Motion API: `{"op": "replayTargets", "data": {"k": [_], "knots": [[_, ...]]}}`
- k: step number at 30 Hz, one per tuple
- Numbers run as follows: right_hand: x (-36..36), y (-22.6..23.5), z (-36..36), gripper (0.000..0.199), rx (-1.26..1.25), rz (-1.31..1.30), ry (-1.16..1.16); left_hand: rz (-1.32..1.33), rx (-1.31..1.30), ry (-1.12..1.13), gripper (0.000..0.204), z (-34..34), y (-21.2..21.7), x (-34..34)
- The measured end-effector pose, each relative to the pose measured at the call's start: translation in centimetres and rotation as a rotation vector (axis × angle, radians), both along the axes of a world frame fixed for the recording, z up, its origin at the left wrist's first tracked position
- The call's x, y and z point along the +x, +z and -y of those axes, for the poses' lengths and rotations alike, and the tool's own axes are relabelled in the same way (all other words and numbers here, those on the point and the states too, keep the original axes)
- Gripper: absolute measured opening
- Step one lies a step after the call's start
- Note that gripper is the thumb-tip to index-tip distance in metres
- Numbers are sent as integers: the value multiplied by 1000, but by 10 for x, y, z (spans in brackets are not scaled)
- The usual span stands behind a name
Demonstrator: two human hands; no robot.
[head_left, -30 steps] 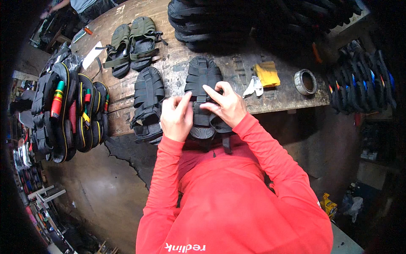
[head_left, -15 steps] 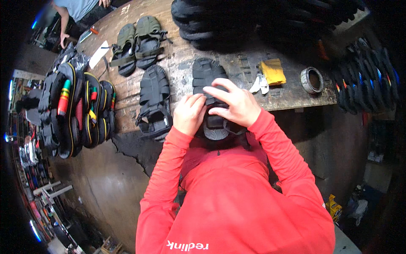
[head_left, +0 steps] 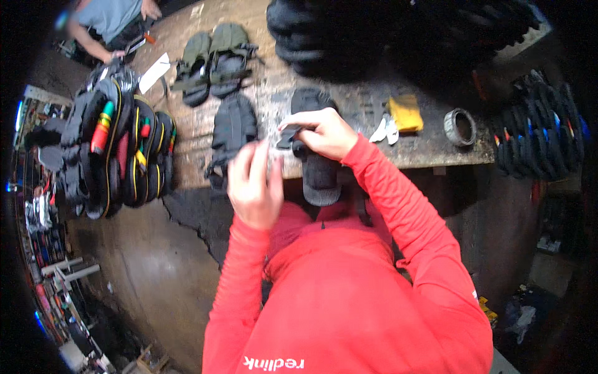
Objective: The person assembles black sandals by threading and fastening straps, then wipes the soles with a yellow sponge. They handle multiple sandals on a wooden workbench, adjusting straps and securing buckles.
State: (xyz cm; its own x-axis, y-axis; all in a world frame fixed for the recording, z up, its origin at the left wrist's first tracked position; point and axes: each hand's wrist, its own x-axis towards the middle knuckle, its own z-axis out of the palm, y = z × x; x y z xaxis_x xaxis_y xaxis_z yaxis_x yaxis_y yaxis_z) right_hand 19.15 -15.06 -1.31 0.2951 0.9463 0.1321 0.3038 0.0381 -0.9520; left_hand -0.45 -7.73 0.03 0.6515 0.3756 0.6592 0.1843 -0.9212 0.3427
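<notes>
worn wood stretches across the upper part of the view as a bench (head_left: 187, 128), its near edge bowed by the lens, with brown floor (head_left: 143, 268) in front of it. you stand close against that edge in a red long-sleeved top (head_left: 355, 299), looking down on a black sandal (head_left: 321, 177) that lies lengthwise before you, toe end away, near end jutting past the edge. your right hand (head_left: 321, 132) is over its middle, thumb and fingers closed on a black strap (head_left: 286, 138) that sticks out to the left. your left hand (head_left: 255, 187) hangs just left of the sandal and apart from it, blurred, fingers loosely spread, with nothing visible in its grasp. close beyond that hand is another black sandal (head_left: 235, 128), partly covered by your fingers, and farther off sits an olive pair (head_left: 229, 53) near a white sheet (head_left: 154, 73). to the right of your right hand are white scraps (head_left: 385, 131), a folded yellow piece (head_left: 406, 113) and a grey ring-shaped roll (head_left: 449, 128). stacked footwear (head_left: 87, 146) crowds the left end, more black footwear (head_left: 536, 137) lines the right, and at the upper left a co-worker (head_left: 118, 19) in a greyish shirt leans near the bench.
</notes>
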Motion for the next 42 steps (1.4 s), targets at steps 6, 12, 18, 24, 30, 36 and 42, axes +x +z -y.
{"op": "replayTargets", "data": {"k": [6,12,18,24,30,36,42], "knots": [[4,-10,6,25,-81,305,260,-441,-146,-286,47,39,-39,5],[14,-41,14,37,-371,335,438,51,-352,-168,20,25,-98,-8],[18,-50,16,36,-283,277,429,391,-1145,9,10,48,-124,-7],[13,-39,6,37,-341,450,541,427,-1246,-29,10,50,-113,-4],[14,-45,15,36,-352,258,440,70,-894,-197,27,40,-81,-14],[16,-47,17,39,-360,198,434,-42,-661,-53,25,43,-69,-15],[19,-44,16,43,-395,184,410,-18,-715,-38,37,40,-67,-9]]}}
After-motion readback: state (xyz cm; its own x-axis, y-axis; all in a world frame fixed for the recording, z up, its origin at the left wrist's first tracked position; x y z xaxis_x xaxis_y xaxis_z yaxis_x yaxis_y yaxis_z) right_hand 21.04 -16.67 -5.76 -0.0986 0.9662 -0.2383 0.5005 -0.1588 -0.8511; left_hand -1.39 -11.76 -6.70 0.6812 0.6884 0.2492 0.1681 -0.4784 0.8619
